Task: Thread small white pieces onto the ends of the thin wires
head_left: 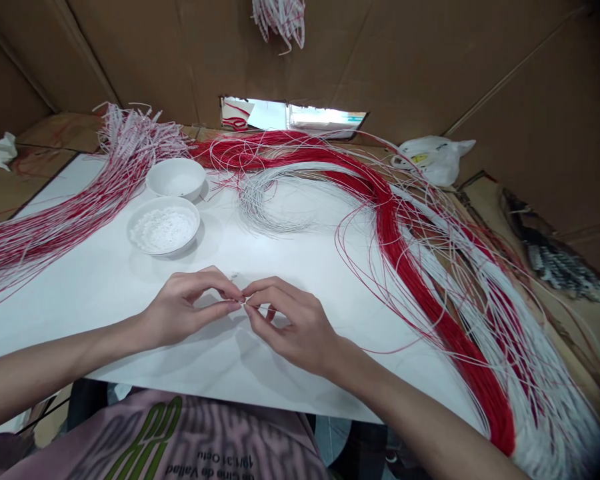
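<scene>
Over the white tabletop, my left hand [193, 303] and my right hand [293, 320] meet fingertip to fingertip, each in a pinch. Between them is a thin cord [263, 307], mostly hidden by the fingers, with a tiny pale bit at the fingertips too small to make out. A loose red strand [390, 351] runs from beneath my right forearm toward the bundle. Left of and beyond my hands stands a bowl of small white pieces [164, 230], with a second white bowl [176, 177] just behind it.
A thick bundle of red cords [405, 253] and white cords [520, 320] curves along the right. Red-and-white strands with white-tagged ends [135, 140] lie at left. Cardboard walls [405, 60] surround the white table [290, 260]. A plastic bag [437, 160] sits at back right.
</scene>
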Demonstrator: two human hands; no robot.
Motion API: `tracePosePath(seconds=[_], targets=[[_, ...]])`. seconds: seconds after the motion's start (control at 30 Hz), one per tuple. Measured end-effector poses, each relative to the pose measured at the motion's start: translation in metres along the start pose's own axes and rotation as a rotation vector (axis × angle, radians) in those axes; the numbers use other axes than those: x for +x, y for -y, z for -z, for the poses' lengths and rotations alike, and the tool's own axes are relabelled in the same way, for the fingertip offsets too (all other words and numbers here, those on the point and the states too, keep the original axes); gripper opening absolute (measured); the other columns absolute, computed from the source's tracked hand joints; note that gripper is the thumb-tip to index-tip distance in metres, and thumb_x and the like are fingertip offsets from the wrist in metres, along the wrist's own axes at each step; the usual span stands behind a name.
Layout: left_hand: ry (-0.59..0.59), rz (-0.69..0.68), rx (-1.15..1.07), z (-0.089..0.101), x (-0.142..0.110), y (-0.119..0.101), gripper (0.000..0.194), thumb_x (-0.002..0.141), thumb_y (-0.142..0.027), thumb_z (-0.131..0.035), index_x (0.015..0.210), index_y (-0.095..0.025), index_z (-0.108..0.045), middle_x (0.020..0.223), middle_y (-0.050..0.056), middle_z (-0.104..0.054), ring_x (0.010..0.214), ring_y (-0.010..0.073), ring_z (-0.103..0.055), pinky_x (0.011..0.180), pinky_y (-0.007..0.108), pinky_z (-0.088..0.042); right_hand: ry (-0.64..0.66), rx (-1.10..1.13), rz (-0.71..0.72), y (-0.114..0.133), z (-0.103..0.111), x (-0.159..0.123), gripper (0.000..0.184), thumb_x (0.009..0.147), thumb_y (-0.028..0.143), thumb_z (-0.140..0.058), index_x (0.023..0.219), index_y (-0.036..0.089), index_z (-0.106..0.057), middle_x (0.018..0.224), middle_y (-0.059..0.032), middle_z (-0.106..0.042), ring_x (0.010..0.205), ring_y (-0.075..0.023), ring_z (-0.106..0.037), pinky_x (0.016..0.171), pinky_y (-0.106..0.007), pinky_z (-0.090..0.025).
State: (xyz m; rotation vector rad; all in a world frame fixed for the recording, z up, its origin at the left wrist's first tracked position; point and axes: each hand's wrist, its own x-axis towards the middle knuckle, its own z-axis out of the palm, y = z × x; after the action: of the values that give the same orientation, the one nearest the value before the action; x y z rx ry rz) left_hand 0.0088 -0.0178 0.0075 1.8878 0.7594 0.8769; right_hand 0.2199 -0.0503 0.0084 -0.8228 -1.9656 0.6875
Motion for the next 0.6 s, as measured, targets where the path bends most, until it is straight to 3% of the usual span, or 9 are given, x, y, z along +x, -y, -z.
tracePosePath(seconds=[0.2,0.4,0.6], targets=[[0.018,-0.164,0.198,0.002,-0.001,0.001,0.019,0.085,-0.015,-0.065,0.102,-0.022,-0.068,0.088,0.005,-0.074,0.081,0.0174,-0.066,0.074,0.031,-0.055,0.029,-0.022,0.009,-0.003,0.0,0.0,0.013,0.091,0.01,-0.051,0.092,0.018,-0.062,0.098,-0.0074,-0.065,0.081,-0.0131,-0.064,0.058,-0.021,-0.056],[-0.034,-0.132,0.254,0.003,0.0,0.004,0.015,0.084,-0.019,-0.067,0.099,-0.02,-0.066,0.087,0.005,-0.072,0.082,0.0179,-0.065,0.074,0.03,-0.054,-0.034,-0.181,0.022,-0.01,-0.002,-0.002,0.013,0.094,0.018,-0.055,0.092,0.019,-0.068,0.091,-0.0064,-0.063,0.073,-0.0127,-0.062,0.064,-0.025,-0.056],[-0.003,-0.124,0.249,0.001,-0.001,0.003,0.023,0.085,-0.009,-0.063,0.106,-0.02,-0.063,0.089,0.003,-0.071,0.083,0.0143,-0.064,0.074,0.025,-0.051,-0.056,-0.183,-0.012,-0.012,-0.003,-0.003,0.01,0.093,0.017,-0.058,0.093,0.019,-0.068,0.082,-0.0042,-0.063,0.07,-0.0127,-0.061,0.061,-0.024,-0.053]])
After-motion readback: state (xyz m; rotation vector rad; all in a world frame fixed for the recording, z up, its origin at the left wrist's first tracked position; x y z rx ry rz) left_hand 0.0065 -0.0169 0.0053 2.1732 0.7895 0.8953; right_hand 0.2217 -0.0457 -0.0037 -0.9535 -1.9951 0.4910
